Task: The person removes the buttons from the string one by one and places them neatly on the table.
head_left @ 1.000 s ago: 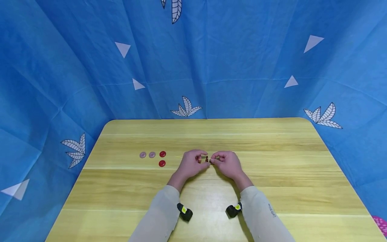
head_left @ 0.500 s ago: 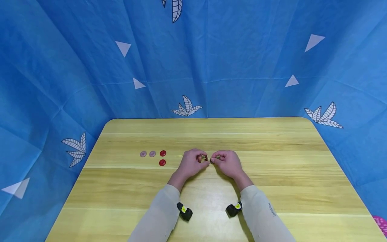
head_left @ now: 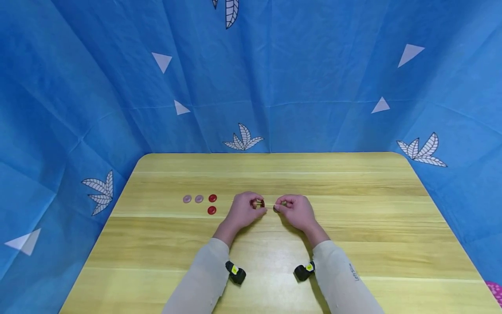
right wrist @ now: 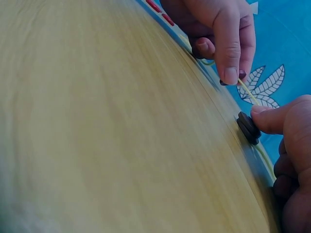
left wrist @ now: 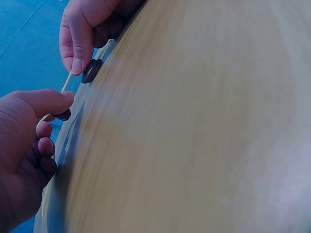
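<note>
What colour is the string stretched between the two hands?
The string is pale yellow; it shows best in the right wrist view.

From far away I see a yellow cord (right wrist: pixel 247 91) and stacked buttons (right wrist: pixel 248 128) of very dark colour. The table (head_left: pixel 353 218) has yellowish wood grain. I see also red buttons (head_left: pixel 211 210) and mauve buttons (head_left: pixel 187 199). The blue curtain (head_left: pixel 313 78) carries white triangles (head_left: pixel 161 61) and white leaves (head_left: pixel 245 134) with black lines.
</note>
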A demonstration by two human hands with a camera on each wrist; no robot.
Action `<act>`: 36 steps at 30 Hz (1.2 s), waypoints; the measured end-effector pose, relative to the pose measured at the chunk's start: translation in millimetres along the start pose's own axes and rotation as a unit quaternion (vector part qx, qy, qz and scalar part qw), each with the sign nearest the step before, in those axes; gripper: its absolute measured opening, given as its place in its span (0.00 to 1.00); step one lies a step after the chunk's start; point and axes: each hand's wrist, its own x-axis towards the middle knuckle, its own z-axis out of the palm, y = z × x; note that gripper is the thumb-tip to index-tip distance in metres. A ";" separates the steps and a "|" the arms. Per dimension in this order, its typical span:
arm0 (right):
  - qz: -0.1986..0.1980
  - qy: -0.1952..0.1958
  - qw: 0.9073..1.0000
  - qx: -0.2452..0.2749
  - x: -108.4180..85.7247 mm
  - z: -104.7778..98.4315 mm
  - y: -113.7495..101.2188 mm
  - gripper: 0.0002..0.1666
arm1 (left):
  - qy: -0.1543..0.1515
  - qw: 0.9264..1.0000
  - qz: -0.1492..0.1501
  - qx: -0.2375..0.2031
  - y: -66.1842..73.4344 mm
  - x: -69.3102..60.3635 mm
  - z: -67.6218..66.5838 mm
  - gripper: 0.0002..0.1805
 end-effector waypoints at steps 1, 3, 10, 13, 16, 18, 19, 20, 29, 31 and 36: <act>0.001 0.000 1.000 0.000 -0.2 0.0 -0.1 0.05 | 0.001 1.000 -0.001 0.002 -0.3 -0.3 -0.9 0.15; 0.004 -0.001 1.000 0.000 -0.5 0.1 0.1 0.05 | 0.002 1.000 -0.003 0.003 -0.5 -0.6 -2.8 0.15; 0.002 -0.002 1.000 -0.003 0.0 0.1 -0.3 0.05 | 0.007 1.000 -0.017 0.010 -0.7 -1.4 -10.8 0.16; 0.004 -0.001 1.000 -0.001 -0.1 0.0 0.5 0.05 | 0.014 1.000 -0.018 0.008 -2.0 -1.7 -13.8 0.15; 0.005 0.001 1.000 0.001 0.0 0.1 1.8 0.05 | 0.018 1.000 -0.020 0.011 -3.7 -2.3 -16.1 0.15; 0.005 0.001 1.000 0.003 -0.1 0.3 2.4 0.05 | 0.018 1.000 -0.021 0.013 -4.5 -2.8 -17.6 0.14; 0.005 0.000 1.000 0.003 -0.2 0.4 2.5 0.05 | 0.018 0.999 -0.023 0.015 -4.7 -3.2 -18.5 0.14; 0.004 0.000 1.000 0.003 -0.3 0.5 2.7 0.05 | 0.018 0.999 -0.024 0.015 -4.9 -3.5 -19.4 0.14; 0.000 0.000 1.000 0.000 -0.3 1.0 2.5 0.05 | 0.031 0.999 -0.044 0.006 -6.6 -6.4 -27.7 0.13; 0.000 0.001 1.000 0.001 -0.2 1.2 2.7 0.05 | 0.033 0.998 -0.046 0.003 -7.7 -6.9 -29.6 0.13; -0.001 0.002 1.000 0.000 0.5 2.1 4.3 0.04 | 0.042 0.998 -0.057 -0.002 -9.2 -8.6 -35.0 0.13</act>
